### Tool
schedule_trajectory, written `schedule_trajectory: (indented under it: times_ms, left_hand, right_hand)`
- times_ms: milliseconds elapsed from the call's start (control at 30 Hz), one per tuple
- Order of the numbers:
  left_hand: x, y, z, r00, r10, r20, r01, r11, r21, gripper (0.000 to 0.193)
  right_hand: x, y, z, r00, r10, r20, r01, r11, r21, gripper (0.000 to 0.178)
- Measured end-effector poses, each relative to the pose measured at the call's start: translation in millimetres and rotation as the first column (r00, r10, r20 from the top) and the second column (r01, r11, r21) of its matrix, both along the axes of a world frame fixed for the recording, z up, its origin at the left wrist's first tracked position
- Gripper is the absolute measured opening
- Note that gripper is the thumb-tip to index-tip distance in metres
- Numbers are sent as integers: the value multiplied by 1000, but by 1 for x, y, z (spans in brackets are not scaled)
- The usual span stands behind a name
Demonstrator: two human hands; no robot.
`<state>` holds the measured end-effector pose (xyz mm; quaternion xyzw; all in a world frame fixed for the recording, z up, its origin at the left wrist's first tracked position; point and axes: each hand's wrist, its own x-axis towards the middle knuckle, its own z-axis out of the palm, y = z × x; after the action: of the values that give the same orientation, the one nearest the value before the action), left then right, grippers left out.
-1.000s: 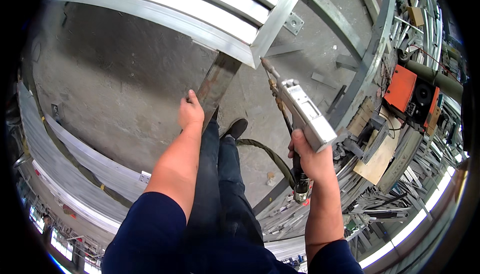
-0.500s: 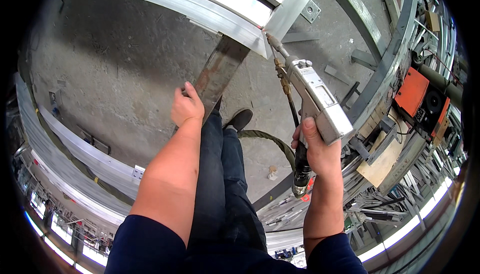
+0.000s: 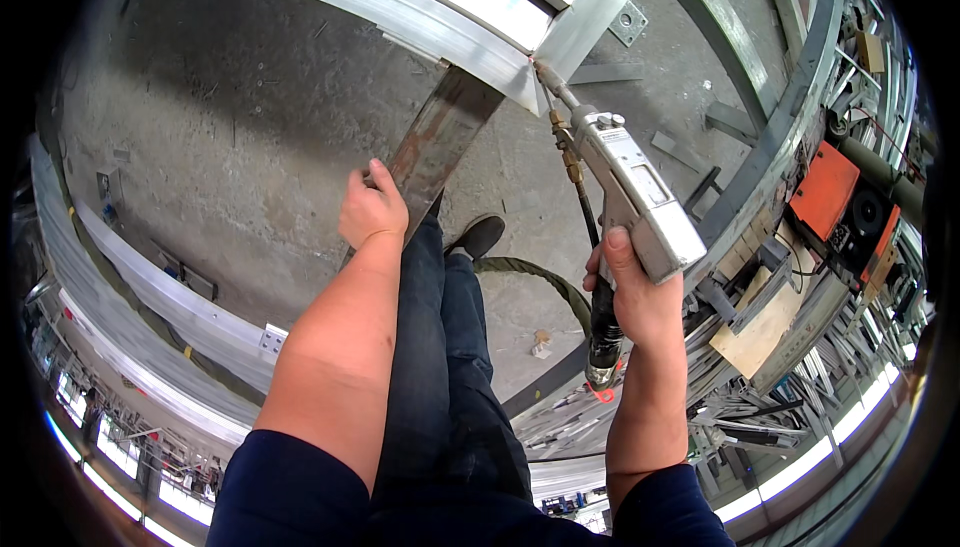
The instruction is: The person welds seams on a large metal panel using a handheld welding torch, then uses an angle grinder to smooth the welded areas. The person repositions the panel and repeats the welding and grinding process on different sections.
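Note:
My right hand (image 3: 643, 292) is wrapped around the grip of a silver welding gun (image 3: 640, 202) with a black handle end. Its nozzle tip points up and left and meets, or nearly meets, the corner where two aluminium profiles join on a frame (image 3: 480, 54). A thin tube with brass fittings (image 3: 563, 142) runs along the gun. My left hand (image 3: 373, 209) is loosely curled beside a rusty steel bar (image 3: 445, 132), and nothing shows in it. Whether it touches the bar I cannot tell. The bar reaches from the frame's edge toward my legs.
A dark sleeved hose (image 3: 545, 277) curves behind my legs. At the right stands an orange machine (image 3: 825, 182) near piles of metal offcuts (image 3: 840, 347). Long aluminium profiles (image 3: 215, 322) lie at the left. A small plate with holes (image 3: 628, 23) rests on the concrete floor (image 3: 250, 127).
The view has shifted slightly, so the frame and gun tip sit a little farther right. Both hands keep nearly the same pose, and the gun is still in my right hand.

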<state>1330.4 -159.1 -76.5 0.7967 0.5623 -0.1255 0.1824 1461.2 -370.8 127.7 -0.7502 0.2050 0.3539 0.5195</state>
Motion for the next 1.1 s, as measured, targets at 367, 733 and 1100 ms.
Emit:
schedule_trajectory:
  times_ms: [367, 733, 1100]
  left_hand:
    - [-1, 2, -2, 998, -15, -69, 15, 1000, -1, 52]
    - [0, 0, -1, 999, -22, -25, 22, 1000, 22, 47]
    - [-1, 1, -2, 1000, -19, -18, 20, 1000, 16, 48]
  right_hand:
    - [0, 8, 1, 987, 135, 91, -123, 984, -132, 37]
    - [-4, -7, -4, 992, 120, 35, -116, 988, -102, 43]
    - [-11, -11, -1, 984, 171, 55, -164, 979, -125, 39]
